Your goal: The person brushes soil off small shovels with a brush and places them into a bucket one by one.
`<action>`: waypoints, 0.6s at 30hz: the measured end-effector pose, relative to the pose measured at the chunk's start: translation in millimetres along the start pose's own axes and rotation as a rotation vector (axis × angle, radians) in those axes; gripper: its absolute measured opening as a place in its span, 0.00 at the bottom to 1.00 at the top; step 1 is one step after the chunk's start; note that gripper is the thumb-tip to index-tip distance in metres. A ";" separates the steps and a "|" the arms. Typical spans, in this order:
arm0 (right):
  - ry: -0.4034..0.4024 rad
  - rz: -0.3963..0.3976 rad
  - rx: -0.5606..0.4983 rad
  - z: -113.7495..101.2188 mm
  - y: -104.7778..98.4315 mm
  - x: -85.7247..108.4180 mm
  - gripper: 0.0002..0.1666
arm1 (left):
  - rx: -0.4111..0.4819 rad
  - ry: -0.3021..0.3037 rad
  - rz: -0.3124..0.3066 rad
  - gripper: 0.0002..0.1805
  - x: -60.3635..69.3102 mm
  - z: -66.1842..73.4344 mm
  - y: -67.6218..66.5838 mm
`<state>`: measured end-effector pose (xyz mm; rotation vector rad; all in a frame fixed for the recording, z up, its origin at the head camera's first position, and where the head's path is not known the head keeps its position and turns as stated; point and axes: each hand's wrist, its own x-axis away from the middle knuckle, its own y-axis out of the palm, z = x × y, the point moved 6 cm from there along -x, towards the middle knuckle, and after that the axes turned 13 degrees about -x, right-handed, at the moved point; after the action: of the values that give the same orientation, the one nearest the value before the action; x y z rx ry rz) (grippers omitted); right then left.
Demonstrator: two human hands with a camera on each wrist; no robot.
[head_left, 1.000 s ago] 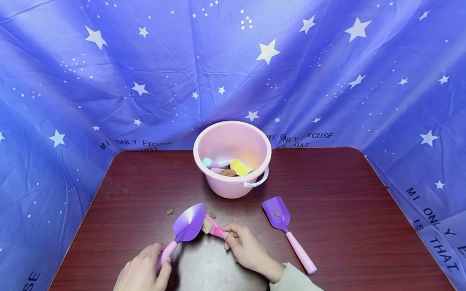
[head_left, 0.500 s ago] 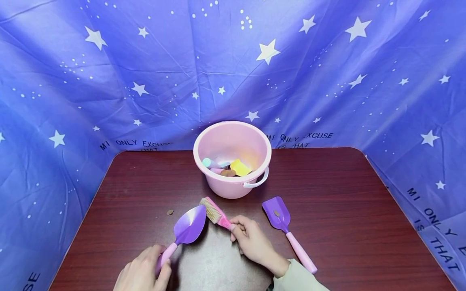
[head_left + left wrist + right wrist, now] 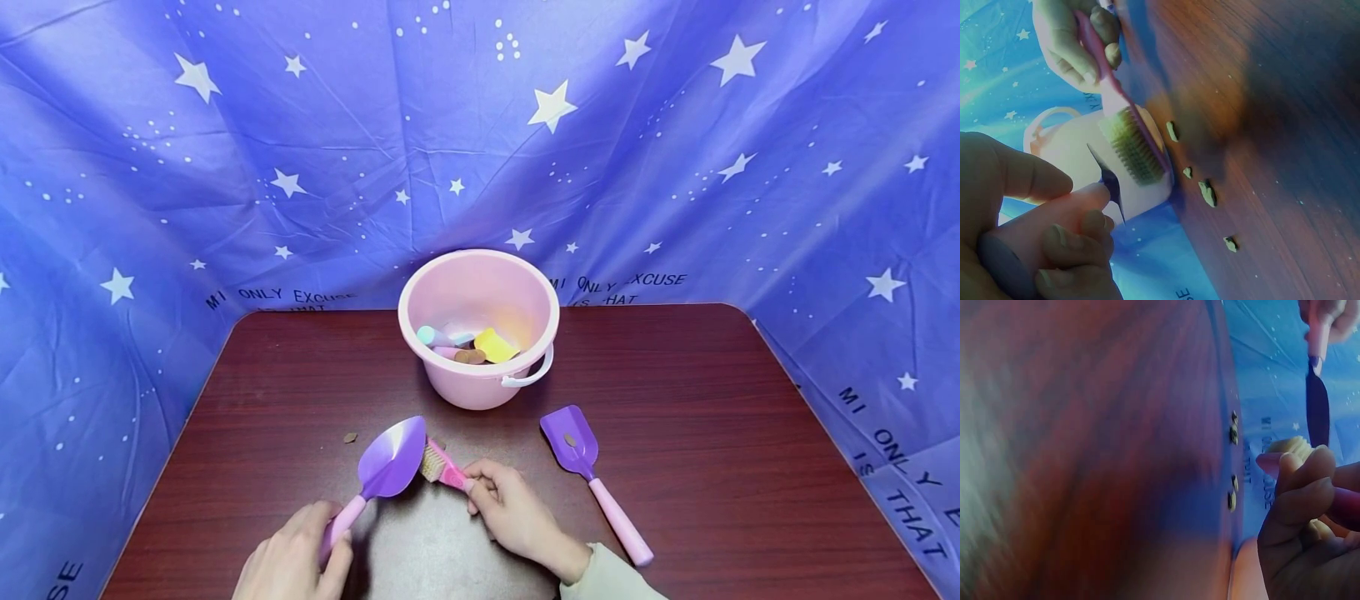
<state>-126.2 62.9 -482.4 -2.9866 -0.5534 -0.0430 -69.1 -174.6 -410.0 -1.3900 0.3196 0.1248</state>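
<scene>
My left hand [image 3: 296, 554] grips the pink handle of a purple garden trowel [image 3: 392, 458], its pointed blade held over the table. The right hand [image 3: 513, 510] pinches the handle of a pink brush [image 3: 452, 475] with cream bristles. In the head view the bristles lie right beside the blade's right edge; whether they touch it I cannot tell. Small brown bits lie on the table: one [image 3: 350, 437] left of the trowel, another partly hidden behind the brush. The left wrist view shows several bits, among them a larger one [image 3: 1208, 193], below the raised brush.
A pink bucket [image 3: 480, 390] with a white handle stands behind the hands. Inside are a yellow piece [image 3: 495, 345], a blue-tipped handle and brown pieces. To the right lies a purple square-ended shovel [image 3: 581, 454] with a brown bit on its blade. Starry blue cloth hangs behind the table.
The brush swung up and right, away from the trowel, half a second ago, and has now come back down beside the blade. The trowel has shifted only slightly.
</scene>
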 end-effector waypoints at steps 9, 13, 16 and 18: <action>-0.110 -0.080 0.127 -7.7 18.2 7.3 0.05 | 0.020 0.018 0.035 0.12 -0.1 4.3 0.0; -0.118 -0.099 0.114 -8.9 20.2 7.8 0.05 | 0.018 0.022 0.028 0.12 0.6 4.2 1.2; -0.115 -0.101 0.106 -9.1 20.2 7.5 0.06 | 0.016 0.022 0.020 0.11 0.8 3.5 1.5; -0.119 -0.097 0.105 -9.2 19.6 7.4 0.06 | 0.014 0.021 0.018 0.11 1.0 3.1 1.4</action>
<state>-112.4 46.4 -474.7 -2.8726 -0.6906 0.1521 -68.0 -171.4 -411.1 -1.3750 0.3499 0.1230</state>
